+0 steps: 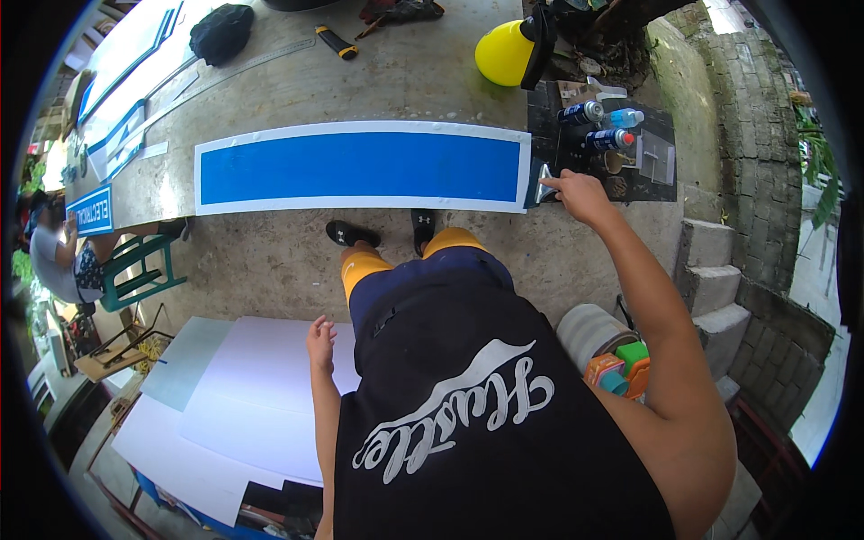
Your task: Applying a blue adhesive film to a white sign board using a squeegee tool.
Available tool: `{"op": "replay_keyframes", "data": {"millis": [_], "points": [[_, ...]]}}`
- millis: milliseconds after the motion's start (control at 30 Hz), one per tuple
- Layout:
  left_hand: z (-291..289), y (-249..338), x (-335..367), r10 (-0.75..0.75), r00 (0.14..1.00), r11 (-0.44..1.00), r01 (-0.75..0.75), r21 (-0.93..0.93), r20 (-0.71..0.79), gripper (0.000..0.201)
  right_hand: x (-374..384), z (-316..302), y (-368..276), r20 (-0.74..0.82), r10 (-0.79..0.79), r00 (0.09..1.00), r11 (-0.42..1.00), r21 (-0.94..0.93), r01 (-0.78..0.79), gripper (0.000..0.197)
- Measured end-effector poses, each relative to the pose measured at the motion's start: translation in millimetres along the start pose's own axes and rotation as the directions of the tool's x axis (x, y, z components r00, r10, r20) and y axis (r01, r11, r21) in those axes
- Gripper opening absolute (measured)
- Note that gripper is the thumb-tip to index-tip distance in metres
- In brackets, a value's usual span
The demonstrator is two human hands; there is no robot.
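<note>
A long blue panel with a white border (360, 169) lies flat along the near edge of the table. Just past its right end is a small flat tool, dark with a shiny part (544, 180), scraper-like in shape. My right hand (576, 193) has its fingertips pressed on this tool, index finger forward and the others curled. My left hand (321, 344) hangs low beside my body, its fingers loosely apart and nothing in them.
Spray cans (608, 139), a light blue bottle (623, 118) and a yellow sprayer (504, 54) stand at the table's right end. Farther back lie a utility knife (337, 42) and black cloth (221, 34). A person (58, 247) sits at left. White sheets (252, 396) lie behind me.
</note>
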State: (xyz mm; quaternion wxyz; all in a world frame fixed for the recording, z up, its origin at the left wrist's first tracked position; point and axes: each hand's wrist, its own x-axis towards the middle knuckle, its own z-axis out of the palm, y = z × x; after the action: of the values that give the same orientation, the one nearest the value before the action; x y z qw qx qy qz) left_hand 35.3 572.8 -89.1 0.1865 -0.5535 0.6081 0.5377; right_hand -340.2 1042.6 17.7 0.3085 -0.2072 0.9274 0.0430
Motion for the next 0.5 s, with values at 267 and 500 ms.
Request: {"op": "replay_keyframes", "data": {"millis": [267, 500], "points": [[2, 37, -7, 0.127, 0.992, 0.992, -0.127, -0.004, -0.006, 0.038, 49, 11, -90, -0.122, -0.219, 0.968, 0.975, 0.004, 0.221, 0.04], [-6, 27, -9, 0.061, 0.998, 0.997, -0.061, 0.042, 0.019, 0.04, 59, 18, -70, -0.077, -0.173, 0.982, 0.985, 0.004, 0.174, 0.042]]}}
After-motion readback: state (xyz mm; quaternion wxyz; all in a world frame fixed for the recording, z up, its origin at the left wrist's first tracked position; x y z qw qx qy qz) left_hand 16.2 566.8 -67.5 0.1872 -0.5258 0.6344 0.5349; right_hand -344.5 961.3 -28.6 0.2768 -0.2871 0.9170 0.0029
